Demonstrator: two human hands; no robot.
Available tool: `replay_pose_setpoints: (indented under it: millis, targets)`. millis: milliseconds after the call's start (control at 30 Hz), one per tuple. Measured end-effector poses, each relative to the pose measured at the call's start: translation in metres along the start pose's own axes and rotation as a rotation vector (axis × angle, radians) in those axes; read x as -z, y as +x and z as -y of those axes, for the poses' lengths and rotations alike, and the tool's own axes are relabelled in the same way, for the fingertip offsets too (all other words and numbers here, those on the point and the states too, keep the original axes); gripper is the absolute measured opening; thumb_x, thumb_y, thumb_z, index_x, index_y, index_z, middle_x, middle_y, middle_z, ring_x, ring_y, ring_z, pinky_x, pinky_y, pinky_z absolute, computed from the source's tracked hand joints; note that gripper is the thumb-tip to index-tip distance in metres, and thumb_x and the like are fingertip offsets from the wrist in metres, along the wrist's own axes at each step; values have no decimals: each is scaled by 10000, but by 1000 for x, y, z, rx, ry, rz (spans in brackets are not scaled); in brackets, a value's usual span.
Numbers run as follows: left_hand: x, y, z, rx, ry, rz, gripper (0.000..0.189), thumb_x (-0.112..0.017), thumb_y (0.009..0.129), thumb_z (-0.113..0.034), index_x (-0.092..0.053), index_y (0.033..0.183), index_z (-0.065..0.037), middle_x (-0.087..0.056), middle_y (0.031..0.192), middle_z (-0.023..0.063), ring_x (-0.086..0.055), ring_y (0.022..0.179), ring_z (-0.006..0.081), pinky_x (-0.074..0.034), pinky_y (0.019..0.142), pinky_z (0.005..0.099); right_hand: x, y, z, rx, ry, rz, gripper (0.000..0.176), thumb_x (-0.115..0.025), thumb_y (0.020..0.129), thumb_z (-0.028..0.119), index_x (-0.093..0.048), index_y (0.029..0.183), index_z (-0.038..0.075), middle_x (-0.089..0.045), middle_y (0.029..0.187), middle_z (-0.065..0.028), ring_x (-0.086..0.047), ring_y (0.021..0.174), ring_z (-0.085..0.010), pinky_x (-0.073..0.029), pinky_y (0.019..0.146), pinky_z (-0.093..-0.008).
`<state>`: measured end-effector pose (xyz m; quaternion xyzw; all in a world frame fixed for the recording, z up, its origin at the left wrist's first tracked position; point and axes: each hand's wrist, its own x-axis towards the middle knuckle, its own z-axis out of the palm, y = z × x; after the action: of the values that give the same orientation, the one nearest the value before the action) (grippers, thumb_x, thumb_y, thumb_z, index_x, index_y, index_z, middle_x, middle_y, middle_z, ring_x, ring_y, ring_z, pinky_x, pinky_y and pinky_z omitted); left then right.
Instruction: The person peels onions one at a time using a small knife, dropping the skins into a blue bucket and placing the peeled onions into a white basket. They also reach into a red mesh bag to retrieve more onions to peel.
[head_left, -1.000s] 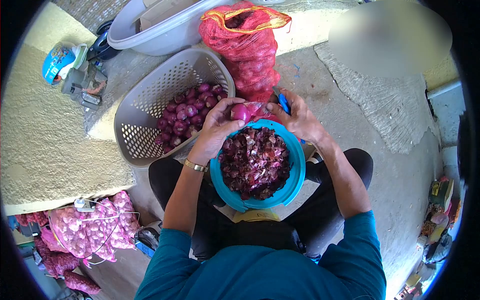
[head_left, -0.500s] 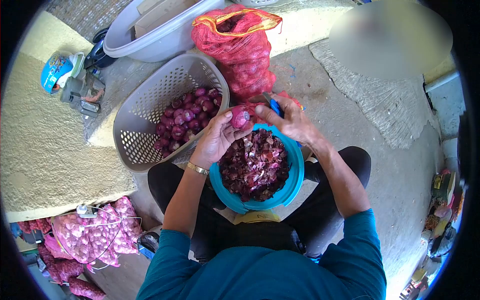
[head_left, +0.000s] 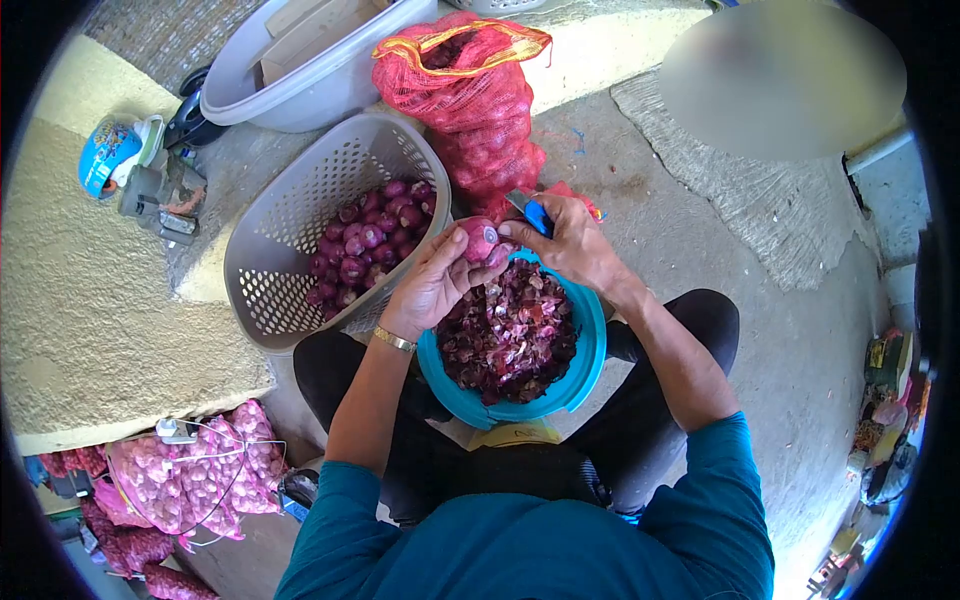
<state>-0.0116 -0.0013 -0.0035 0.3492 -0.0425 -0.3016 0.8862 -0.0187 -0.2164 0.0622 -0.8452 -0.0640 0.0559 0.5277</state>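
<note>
My left hand [head_left: 428, 285], with a watch at its wrist, grips a red onion [head_left: 479, 240] in its fingertips above the blue basin [head_left: 592, 352]. A small knife with a blue handle [head_left: 537, 216] is tucked in my right hand [head_left: 583, 248], its blade pointing up and left, clear of the onion. The thumb and fingertips of that hand reach the onion's right side. Dark red onion skins [head_left: 510, 335] heap inside the basin between my knees. Left of the basin, a grey perforated basket [head_left: 262, 235] holds many purple onions [head_left: 368, 240].
Behind the onion stands a red mesh sack [head_left: 485, 130] of onions with a yellow-edged mouth. A grey tub [head_left: 330, 95] is at the back left. Mesh bags of pale pink bulbs [head_left: 190, 475] lie at the lower left. Assorted goods [head_left: 885, 410] line the right edge.
My right hand has moved slightly left, so its thumb and fingertips now meet the onion. The knife has turned a little within that hand. My left hand still holds the onion.
</note>
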Motion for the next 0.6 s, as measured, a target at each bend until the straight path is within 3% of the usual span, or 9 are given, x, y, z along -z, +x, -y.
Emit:
replay_pose_setpoints:
  millis: [100,200,267,300,433,533,600]
  targets:
    - [8,6,0,-44,-16,-5,323,-535,1010,-250,-524,1251,-36,-593,1258,131,-591,1164,230,-500,1023,453,-6,1,-23,55,11,50,214,-743,874,199,-684,897,-6,-612,665,-29,-520,622,-75,-434,564,-305]
    - [7,13,-3,-98,1,13,318,-548,1002,-245,-520,1262,-64,-562,1314,146,-581,1174,229,-494,1028,441,-6,-6,-27,-7,219,235,208,-732,890,216,-688,916,14,-601,687,15,-505,626,-75,-415,561,-287]
    - [7,14,-1,-132,-1,-16,317,-564,993,-226,-513,1268,-78,-549,1329,149,-579,1174,226,-490,1032,436,-4,-11,-25,3,346,435,240,-706,919,236,-703,1061,42,-657,782,20,-544,710,-54,-440,631,-254]
    - [6,15,0,-168,-2,-46,321,-581,983,-207,-506,1273,-91,-536,1345,153,-576,1173,224,-485,1037,430,-5,-13,-23,6,373,417,228,-723,905,270,-698,938,46,-610,726,42,-507,669,-57,-409,583,-259]
    - [5,15,4,-196,16,-71,333,-622,954,-140,-492,1258,-102,-534,1345,141,-586,1154,207,-504,1015,411,2,-14,-11,-116,362,316,227,-722,904,260,-698,946,37,-623,737,35,-523,676,-61,-419,591,-258]
    - [14,14,6,-150,6,-85,347,-655,924,-83,-491,1229,-107,-555,1317,115,-592,1144,189,-528,984,386,-3,-9,-17,-74,377,161,195,-721,894,214,-684,913,23,-629,742,12,-537,701,-63,-439,621,-266]
    - [15,14,9,-159,-17,-140,339,-666,915,-74,-490,1201,-115,-581,1252,76,-601,1121,174,-553,942,368,-7,-7,-17,100,276,44,173,-721,873,174,-669,874,9,-643,719,-24,-569,682,-71,-467,614,-293]
